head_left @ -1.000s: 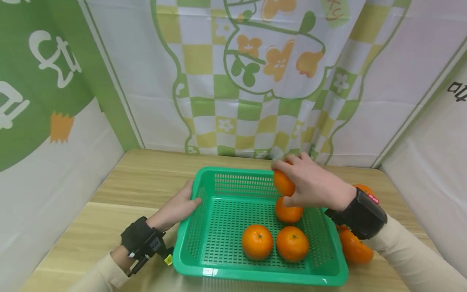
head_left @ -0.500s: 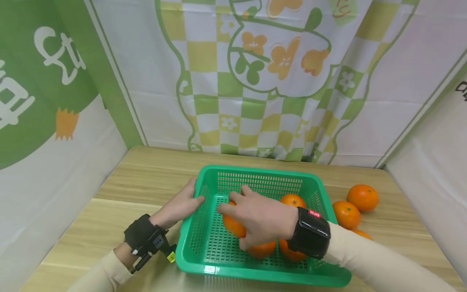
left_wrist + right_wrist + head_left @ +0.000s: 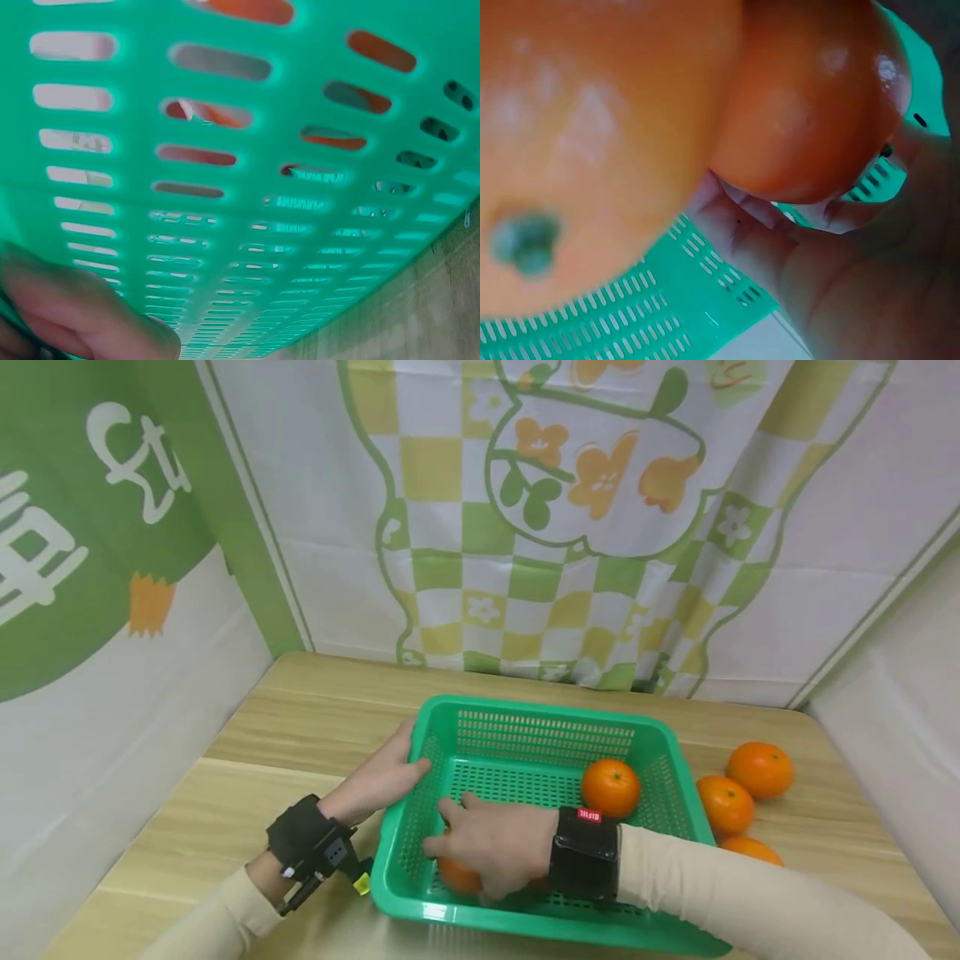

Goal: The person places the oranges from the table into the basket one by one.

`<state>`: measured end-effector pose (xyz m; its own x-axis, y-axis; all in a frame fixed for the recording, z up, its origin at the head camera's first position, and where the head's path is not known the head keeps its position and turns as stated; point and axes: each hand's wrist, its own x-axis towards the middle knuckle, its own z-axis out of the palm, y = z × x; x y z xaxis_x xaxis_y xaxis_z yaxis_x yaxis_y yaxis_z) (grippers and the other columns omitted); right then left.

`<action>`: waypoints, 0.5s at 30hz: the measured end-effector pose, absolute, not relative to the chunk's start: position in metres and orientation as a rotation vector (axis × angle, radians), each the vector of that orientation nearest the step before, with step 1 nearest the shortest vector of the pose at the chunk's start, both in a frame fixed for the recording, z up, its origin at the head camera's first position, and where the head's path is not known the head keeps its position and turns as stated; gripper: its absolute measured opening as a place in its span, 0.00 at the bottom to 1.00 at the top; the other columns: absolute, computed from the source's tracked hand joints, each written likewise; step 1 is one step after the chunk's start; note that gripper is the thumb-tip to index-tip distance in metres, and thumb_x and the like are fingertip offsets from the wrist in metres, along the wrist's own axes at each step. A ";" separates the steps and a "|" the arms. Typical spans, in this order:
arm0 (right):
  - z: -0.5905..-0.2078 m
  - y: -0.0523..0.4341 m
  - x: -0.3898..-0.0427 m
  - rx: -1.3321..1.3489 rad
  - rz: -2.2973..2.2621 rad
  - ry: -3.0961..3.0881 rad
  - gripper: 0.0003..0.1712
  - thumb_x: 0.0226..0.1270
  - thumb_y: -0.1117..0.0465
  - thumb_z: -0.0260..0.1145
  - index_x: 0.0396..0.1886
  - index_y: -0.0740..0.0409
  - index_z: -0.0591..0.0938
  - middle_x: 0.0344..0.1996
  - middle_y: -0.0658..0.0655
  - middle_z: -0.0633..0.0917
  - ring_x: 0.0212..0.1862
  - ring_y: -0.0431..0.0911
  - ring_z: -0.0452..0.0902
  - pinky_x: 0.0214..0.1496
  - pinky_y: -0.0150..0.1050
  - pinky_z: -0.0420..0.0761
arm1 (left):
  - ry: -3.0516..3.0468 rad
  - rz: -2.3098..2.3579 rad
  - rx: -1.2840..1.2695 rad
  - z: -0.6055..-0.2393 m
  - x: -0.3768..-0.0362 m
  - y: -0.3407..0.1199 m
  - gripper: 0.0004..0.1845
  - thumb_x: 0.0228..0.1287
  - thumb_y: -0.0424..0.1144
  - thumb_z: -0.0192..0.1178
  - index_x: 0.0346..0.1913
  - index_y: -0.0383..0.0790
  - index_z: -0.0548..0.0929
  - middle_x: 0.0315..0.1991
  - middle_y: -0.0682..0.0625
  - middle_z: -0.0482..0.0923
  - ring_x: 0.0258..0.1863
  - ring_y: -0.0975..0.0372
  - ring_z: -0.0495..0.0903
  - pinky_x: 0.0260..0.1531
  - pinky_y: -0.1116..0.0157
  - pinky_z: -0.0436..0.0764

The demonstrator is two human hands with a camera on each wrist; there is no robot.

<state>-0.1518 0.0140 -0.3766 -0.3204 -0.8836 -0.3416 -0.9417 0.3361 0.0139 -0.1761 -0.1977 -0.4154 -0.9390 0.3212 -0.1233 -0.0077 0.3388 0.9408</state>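
Observation:
My left hand [image 3: 386,777] grips the left rim of a green plastic basket [image 3: 540,710], thumb over the edge. In the left wrist view, fingers [image 3: 90,315] lie along the slotted outer wall. Low in the basket's front left part, my right hand [image 3: 498,847] curls over an orange [image 3: 457,875], which it mostly hides from above. The right wrist view has this orange [image 3: 810,105] against the fingers, with another orange [image 3: 592,150] close to the camera, its green stem end showing. One more orange [image 3: 611,787] sits at the basket's back right.
Outside the basket's right wall, three oranges [image 3: 759,769] show on the wooden table [image 3: 315,693], the nearest partly behind the right sleeve [image 3: 720,868]. A patterned curtain [image 3: 510,593] hangs along the back edge, with cloth walls at both sides.
My right hand has carried the orange from the basket's back right to its front left and lowered it. The left hand has stayed on the rim; the head view has shifted slightly.

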 end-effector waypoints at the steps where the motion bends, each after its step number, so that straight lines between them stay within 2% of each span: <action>1: -0.378 0.014 -0.152 -1.630 0.313 2.330 0.45 0.51 0.46 0.85 0.70 0.33 0.75 0.63 0.52 0.75 0.50 0.44 0.75 0.43 0.28 0.79 | 2.320 1.629 0.279 -0.415 -0.177 -0.196 0.38 0.78 0.29 0.40 0.85 0.42 0.41 0.80 0.30 0.54 0.71 0.32 0.72 0.52 0.44 0.90; 8: -0.381 0.015 -0.150 -1.622 0.340 2.357 0.46 0.50 0.47 0.86 0.69 0.35 0.75 0.61 0.50 0.74 0.50 0.43 0.75 0.45 0.30 0.81 | 2.337 1.596 0.269 -0.412 -0.180 -0.192 0.37 0.79 0.30 0.40 0.85 0.43 0.41 0.80 0.31 0.54 0.71 0.32 0.72 0.52 0.45 0.90; 15: -0.362 0.025 -0.146 -1.591 0.324 2.362 0.49 0.55 0.51 0.84 0.75 0.38 0.70 0.71 0.53 0.72 0.62 0.47 0.77 0.61 0.45 0.86 | 2.343 1.604 0.293 -0.415 -0.179 -0.197 0.37 0.77 0.29 0.40 0.84 0.41 0.41 0.79 0.31 0.53 0.70 0.34 0.73 0.53 0.45 0.89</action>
<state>-0.1460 0.0246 -0.3624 -0.3573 -0.8671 -0.3471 -0.9285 0.3700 0.0316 -0.1786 -0.1967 -0.4153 -0.9384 0.3243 -0.1191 0.0063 0.3608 0.9326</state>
